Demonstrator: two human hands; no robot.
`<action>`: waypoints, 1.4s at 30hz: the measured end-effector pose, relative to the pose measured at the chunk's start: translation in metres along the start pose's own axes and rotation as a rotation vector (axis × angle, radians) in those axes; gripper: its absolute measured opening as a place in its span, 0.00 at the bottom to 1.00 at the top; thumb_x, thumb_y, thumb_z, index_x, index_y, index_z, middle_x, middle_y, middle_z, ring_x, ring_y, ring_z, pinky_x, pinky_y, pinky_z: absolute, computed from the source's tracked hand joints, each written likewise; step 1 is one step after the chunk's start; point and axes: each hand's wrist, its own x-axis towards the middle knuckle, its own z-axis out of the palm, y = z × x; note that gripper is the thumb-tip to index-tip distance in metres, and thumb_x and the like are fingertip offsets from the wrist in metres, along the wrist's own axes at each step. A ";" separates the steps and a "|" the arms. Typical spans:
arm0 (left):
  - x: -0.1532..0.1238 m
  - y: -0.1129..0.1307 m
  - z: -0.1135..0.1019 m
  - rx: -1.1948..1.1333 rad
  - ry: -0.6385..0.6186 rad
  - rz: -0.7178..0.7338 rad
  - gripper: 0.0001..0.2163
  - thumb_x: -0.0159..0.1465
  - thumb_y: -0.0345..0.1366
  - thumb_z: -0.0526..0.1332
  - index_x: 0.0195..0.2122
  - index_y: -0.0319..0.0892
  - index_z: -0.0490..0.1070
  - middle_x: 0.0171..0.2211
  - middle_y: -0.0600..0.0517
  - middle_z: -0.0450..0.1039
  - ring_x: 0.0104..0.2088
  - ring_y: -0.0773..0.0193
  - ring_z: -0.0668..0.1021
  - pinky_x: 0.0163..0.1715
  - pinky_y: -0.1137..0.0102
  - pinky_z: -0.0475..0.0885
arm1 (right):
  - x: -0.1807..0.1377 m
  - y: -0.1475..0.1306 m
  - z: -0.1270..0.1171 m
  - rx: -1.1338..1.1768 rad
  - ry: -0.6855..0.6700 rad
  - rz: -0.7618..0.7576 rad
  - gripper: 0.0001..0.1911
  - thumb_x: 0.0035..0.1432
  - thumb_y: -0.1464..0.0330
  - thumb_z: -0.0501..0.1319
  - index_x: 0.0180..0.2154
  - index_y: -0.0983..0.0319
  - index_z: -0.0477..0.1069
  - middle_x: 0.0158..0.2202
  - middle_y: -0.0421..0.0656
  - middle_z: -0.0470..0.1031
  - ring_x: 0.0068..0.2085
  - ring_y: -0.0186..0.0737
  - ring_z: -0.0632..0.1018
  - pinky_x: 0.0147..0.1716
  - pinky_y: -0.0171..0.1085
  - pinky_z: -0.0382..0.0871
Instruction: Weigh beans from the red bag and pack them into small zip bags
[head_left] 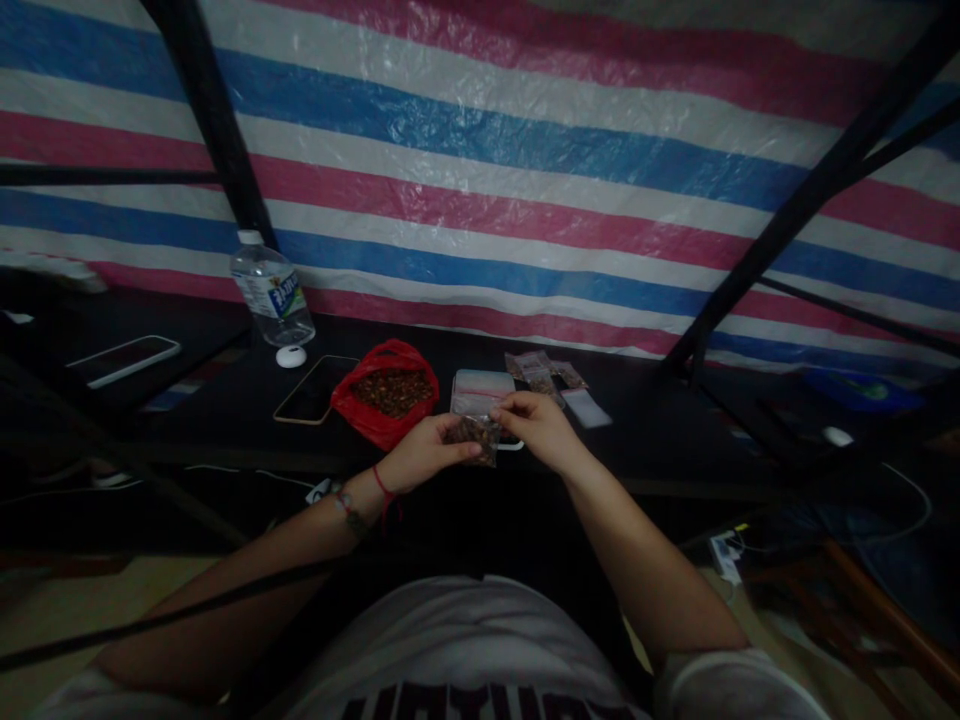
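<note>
Between my hands is a small clear zip bag (484, 436) with brown grains or beans in its lower part. My left hand (424, 452) grips its left side, thumb across the front. At the bag's top right edge, my right hand (534, 425) pinches the plastic between thumb and fingers. Just behind it lies a pale flat device (480, 383), perhaps a small scale, partly hidden by the bag and hands. To the left stands an open red plastic bag (384, 435) full of brown grains (394, 391). Several filled zip bags (538, 375) lie behind my right hand.
A phone (309, 388), a white earbud case (291, 356) and a clear bottle (273, 290) stand or lie to the left on the black table (645, 440). Another phone (124, 360) is farther left. White bags (586, 407) lie right. Black metal bars (780, 230) frame the sides.
</note>
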 end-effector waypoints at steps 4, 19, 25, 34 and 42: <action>0.001 0.000 -0.003 0.092 0.048 0.009 0.15 0.53 0.40 0.67 0.39 0.39 0.74 0.38 0.47 0.79 0.39 0.57 0.79 0.43 0.61 0.73 | 0.000 -0.001 0.002 0.135 0.068 0.035 0.12 0.49 0.60 0.64 0.31 0.62 0.74 0.26 0.40 0.73 0.25 0.33 0.72 0.24 0.32 0.66; 0.002 0.002 -0.012 0.128 0.435 0.202 0.13 0.54 0.45 0.65 0.33 0.39 0.73 0.28 0.51 0.76 0.29 0.64 0.77 0.31 0.70 0.73 | 0.001 0.000 0.006 -0.008 0.159 -0.030 0.10 0.48 0.62 0.65 0.30 0.62 0.75 0.25 0.40 0.74 0.26 0.33 0.70 0.27 0.32 0.63; 0.002 0.001 -0.013 0.144 0.454 0.215 0.12 0.54 0.45 0.65 0.31 0.40 0.73 0.28 0.51 0.76 0.29 0.63 0.77 0.32 0.68 0.73 | 0.000 -0.001 0.007 -0.002 0.189 -0.083 0.09 0.48 0.62 0.64 0.28 0.62 0.74 0.27 0.41 0.75 0.28 0.35 0.73 0.30 0.33 0.66; -0.001 0.007 -0.009 0.158 0.430 0.215 0.11 0.54 0.43 0.65 0.30 0.39 0.72 0.27 0.52 0.75 0.29 0.65 0.76 0.31 0.70 0.71 | -0.003 -0.005 0.012 0.029 0.196 -0.083 0.09 0.50 0.63 0.64 0.29 0.63 0.74 0.28 0.42 0.76 0.29 0.35 0.74 0.30 0.33 0.67; -0.006 0.015 -0.006 0.267 0.398 0.237 0.10 0.55 0.41 0.63 0.30 0.39 0.74 0.28 0.51 0.76 0.29 0.64 0.76 0.31 0.71 0.72 | -0.006 -0.008 0.017 -0.025 0.157 -0.098 0.08 0.50 0.63 0.64 0.28 0.62 0.75 0.27 0.42 0.77 0.28 0.35 0.74 0.28 0.32 0.67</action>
